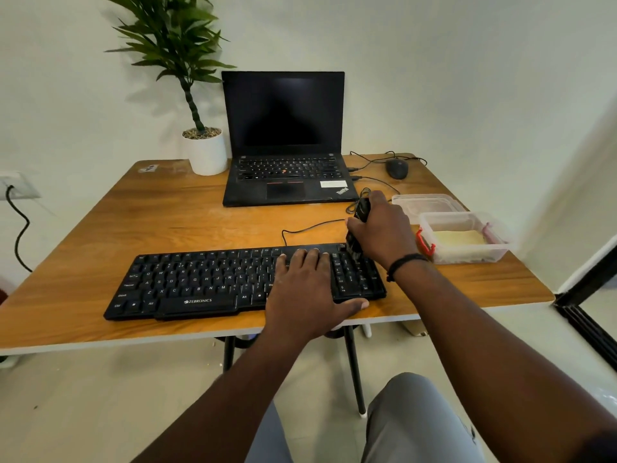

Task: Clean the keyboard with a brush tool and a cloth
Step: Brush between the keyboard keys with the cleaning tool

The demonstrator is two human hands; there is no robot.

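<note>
A black keyboard (200, 282) lies along the front edge of the wooden table (133, 222). My left hand (307, 292) rests flat on its right half, fingers straight, thumb along the front edge. My right hand (384, 228) grips a black brush tool (359, 225) upright, its bristles down on the number pad at the keyboard's far right corner. A yellowish cloth (460, 237) lies inside a clear plastic box (467, 253) to the right of the keyboard.
An open black laptop (283, 142) stands behind the keyboard, with a potted plant (205, 152) to its left and a mouse (397, 168) with cables to its right. The box lid (424, 203) lies behind the box. The table's front edge is close to the keyboard.
</note>
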